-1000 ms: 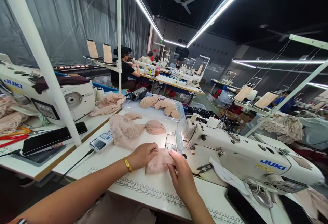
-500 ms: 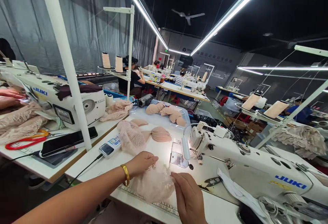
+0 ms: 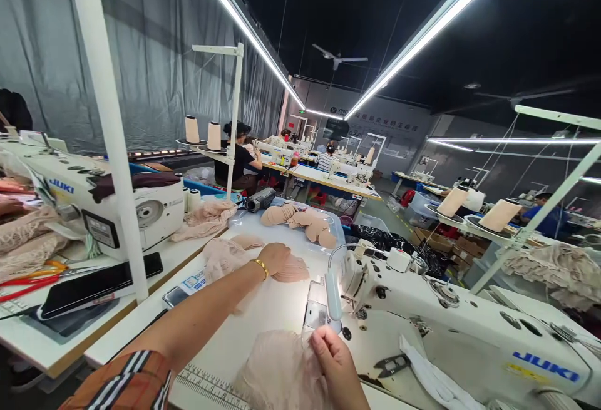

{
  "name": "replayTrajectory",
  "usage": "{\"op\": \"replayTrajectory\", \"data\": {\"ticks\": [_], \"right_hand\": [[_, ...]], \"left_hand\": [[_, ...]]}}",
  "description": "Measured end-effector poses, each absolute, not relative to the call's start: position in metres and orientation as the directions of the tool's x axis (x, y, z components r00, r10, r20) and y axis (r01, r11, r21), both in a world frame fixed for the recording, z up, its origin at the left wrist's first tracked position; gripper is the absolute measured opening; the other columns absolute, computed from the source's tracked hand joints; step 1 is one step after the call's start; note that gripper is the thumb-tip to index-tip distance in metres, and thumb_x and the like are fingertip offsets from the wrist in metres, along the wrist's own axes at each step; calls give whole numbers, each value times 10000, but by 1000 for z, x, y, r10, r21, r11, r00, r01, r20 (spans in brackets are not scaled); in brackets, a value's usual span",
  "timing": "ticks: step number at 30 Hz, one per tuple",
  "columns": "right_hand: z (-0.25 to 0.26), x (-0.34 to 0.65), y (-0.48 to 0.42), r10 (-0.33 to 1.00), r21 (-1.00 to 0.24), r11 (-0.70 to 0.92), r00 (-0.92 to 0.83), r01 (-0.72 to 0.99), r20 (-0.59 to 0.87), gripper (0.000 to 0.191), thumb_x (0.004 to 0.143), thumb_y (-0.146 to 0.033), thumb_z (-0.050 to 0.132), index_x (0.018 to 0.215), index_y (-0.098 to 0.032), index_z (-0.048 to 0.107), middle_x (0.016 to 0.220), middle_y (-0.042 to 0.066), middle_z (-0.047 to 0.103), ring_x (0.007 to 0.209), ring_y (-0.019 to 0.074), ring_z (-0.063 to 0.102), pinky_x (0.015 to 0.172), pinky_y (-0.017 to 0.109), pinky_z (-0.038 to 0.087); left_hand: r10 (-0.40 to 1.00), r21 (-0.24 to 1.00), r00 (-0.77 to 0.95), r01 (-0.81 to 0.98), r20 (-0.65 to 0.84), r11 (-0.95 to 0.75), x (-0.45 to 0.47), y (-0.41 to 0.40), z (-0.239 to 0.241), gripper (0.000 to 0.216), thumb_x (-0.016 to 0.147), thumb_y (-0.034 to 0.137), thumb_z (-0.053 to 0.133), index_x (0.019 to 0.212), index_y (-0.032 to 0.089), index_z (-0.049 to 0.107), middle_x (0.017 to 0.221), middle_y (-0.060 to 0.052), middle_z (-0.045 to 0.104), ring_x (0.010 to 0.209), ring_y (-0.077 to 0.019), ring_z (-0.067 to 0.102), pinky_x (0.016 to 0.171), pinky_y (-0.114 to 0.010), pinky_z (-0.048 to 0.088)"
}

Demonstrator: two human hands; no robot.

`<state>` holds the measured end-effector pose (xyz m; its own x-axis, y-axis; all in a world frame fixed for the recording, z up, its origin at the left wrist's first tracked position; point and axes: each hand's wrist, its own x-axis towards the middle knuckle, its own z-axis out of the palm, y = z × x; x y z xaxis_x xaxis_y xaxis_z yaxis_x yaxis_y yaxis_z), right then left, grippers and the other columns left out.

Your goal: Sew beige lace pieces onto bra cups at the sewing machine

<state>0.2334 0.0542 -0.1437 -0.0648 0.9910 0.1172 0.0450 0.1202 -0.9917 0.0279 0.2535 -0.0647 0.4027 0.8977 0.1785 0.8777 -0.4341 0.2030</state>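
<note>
My left hand [image 3: 275, 258], with a gold bangle on the wrist, is stretched out over a fanned stack of beige bra cups [image 3: 292, 269] in the middle of the white table, its fingers closed down on the stack. My right hand [image 3: 332, 360] sits at the near edge, fingers pinched on a piece of pale pink lace fabric [image 3: 277, 372] lying on the table. Just right of it stands a white JUKI sewing machine [image 3: 451, 328] with its lit needle area [image 3: 323, 310].
More beige cups [image 3: 300, 217] lie in a clear tray at the back. Pink lace [image 3: 220, 256] is heaped left of my left hand. A second JUKI machine [image 3: 98, 203], a phone [image 3: 98, 281] and red scissors [image 3: 23, 278] are on the left table. People sew at tables behind.
My left hand let go of the lace piece and reached forward onto the stack of beige cups. The lace piece slid toward me with my right hand. The view tilted upward.
</note>
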Motion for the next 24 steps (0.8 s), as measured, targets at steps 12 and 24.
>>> {"op": "replayTrajectory", "data": {"ticks": [12,24], "right_hand": [[-135,232,51,992,-995,95,-92,34,92,489,877,-671,632,767,-199,568,642,-41,432,608,142,402,577,246,303],[-124,244,46,987,-996,3,-160,-92,18,548,926,-727,536,959,-191,642,834,38,661,726,183,599,678,274,455]], "left_hand": [[881,154,426,875,204,-459,37,240,-59,235,997,363,624,960,137,673,999,-62,684,968,-205,648,939,-425,524],[910,641,399,672,109,-371,9,105,-26,149,806,249,517,927,183,575,829,-4,646,740,-182,608,596,-256,447]]}}
